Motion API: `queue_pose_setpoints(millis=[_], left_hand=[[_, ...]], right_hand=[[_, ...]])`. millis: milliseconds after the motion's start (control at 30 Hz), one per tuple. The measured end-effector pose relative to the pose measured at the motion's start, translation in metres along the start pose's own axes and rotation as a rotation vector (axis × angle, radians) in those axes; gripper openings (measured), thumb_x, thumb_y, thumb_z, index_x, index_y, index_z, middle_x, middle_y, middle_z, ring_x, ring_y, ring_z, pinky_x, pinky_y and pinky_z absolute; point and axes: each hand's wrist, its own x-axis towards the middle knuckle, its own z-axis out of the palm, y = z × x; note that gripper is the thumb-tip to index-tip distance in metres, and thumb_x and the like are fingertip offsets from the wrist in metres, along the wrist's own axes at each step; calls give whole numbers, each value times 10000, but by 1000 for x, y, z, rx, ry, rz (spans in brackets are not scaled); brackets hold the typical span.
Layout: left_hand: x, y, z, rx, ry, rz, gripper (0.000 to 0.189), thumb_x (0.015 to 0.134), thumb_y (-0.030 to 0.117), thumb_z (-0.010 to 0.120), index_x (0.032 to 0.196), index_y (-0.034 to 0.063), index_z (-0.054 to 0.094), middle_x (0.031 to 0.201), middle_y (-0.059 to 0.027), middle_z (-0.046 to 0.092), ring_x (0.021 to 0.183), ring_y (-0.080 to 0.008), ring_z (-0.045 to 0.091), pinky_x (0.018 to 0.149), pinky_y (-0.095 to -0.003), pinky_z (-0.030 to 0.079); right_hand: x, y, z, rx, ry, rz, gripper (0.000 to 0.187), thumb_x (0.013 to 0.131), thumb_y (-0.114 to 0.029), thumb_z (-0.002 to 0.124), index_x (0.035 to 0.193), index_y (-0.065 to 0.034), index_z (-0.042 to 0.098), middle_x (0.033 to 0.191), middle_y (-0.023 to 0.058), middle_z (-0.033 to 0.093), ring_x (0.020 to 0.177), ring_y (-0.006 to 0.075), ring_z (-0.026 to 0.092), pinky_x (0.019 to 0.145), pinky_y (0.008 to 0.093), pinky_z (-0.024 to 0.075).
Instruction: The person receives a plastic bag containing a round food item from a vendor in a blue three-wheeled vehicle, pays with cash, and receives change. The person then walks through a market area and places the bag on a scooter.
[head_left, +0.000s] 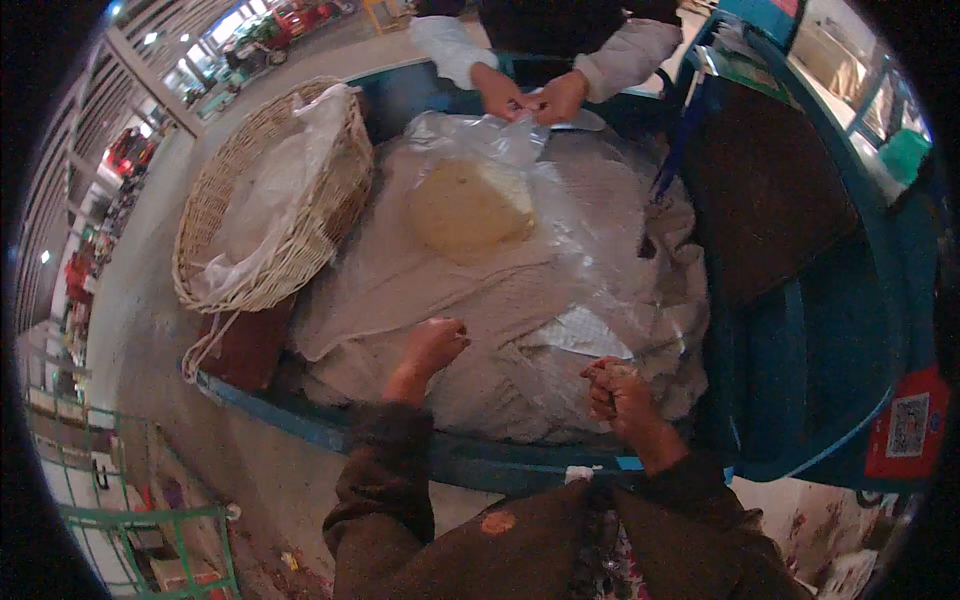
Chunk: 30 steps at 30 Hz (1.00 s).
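My left hand (436, 346) hovers over or rests on a beige cloth (352, 307), its fingers curled in. To the right, my right hand (621, 391) is also curled, beside a white checked patch (581, 332) under clear plastic sheeting. Whether either hand pinches something thin is too blurred to see. Beyond my hands lies a yellow, rounded slab of food (469, 210), partly covered by clear plastic. Another person's two hands (529, 97) meet at the gathered top of a clear plastic bag (491, 139) at the far side.
A wicker basket (330, 232) lined with plastic tilts at the left. The blue cart rim (285, 412) runs before me. A dark brown board (765, 180) stands at the right, near a red panel with a printed code (904, 427). A green wire rack (150, 517) is lower left.
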Motion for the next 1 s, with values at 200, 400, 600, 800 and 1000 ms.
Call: queue_pose_setpoints(millis=[200, 400, 600, 800, 1000], left_hand=[[4, -11, 11, -63, 51, 40, 245, 709, 271, 634, 870, 87, 642, 834, -142, 621, 836, -327, 583, 722, -415, 469], [8, -10, 14, -20, 31, 73, 239, 702, 238, 641, 852, 52, 638, 844, -148, 622, 834, -330, 585, 739, -414, 466], [6, -9, 10, -21, 36, 73, 227, 704, 245, 632, 831, 57, 639, 853, -151, 622, 838, -326, 584, 734, -413, 465], [4, -7, 8, -57, 42, 75, 230, 709, 250, 621, 842, 62, 641, 856, -151, 624, 839, -328, 584, 728, -415, 465], [3, -5, 6, -39, 30, 61, 235, 706, 246, 631, 850, 60, 641, 858, -153, 626, 835, -330, 587, 722, -414, 468]], right_hand=[[1, 4, -3, -10, -4, -37, 116, 850, -152, 563, 882, -49, 520, 513, -24, 330, 401, 75, 286, 363, 244, 227], [1, 4, -7, 64, -98, -21, 113, 863, -138, 526, 908, -34, 521, 534, -20, 346, 431, 78, 314, 378, 238, 240], [-1, 2, -4, 10, -67, -39, 123, 872, -126, 487, 917, -15, 513, 539, -8, 351, 436, 83, 315, 383, 239, 241], [-1, 2, -2, 19, -123, -54, 120, 872, -118, 483, 916, -10, 510, 539, -2, 350, 431, 88, 311, 385, 240, 245], [1, 5, -3, 78, -81, -32, 123, 882, -127, 482, 916, -13, 514, 523, -1, 340, 419, 86, 298, 382, 247, 237]])
